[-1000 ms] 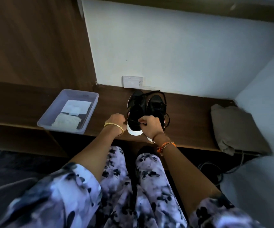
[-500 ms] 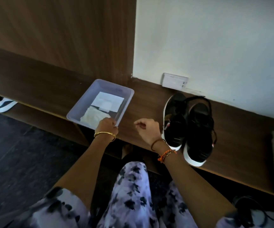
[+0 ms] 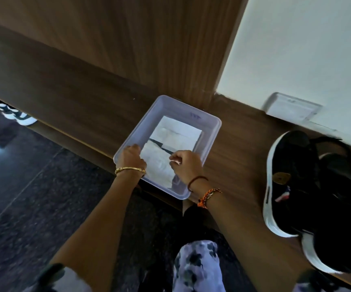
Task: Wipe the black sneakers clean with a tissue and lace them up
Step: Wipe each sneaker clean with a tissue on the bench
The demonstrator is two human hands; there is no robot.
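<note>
Both hands have left the sneakers and come over to the tray since a second ago, and my view has swung left with them. I take the pale plastic tray as my landmark: it sits on the wooden ledge, its near corner at the ledge's front edge. My left hand curls over the tray's near-left rim, fingers bent, touching the crumpled tissue inside; I cannot tell whether it grips rim or tissue. My right hand is inside the tray at the near-right side, fingers curled, pinching that tissue's right edge. Farther back in the tray lies a flat folded sheet. Right of the tray, past bare ledge, the black sneakers stand side by side, soles at the front edge. Behind-right of the tray a white wall socket sits on the wall.
</note>
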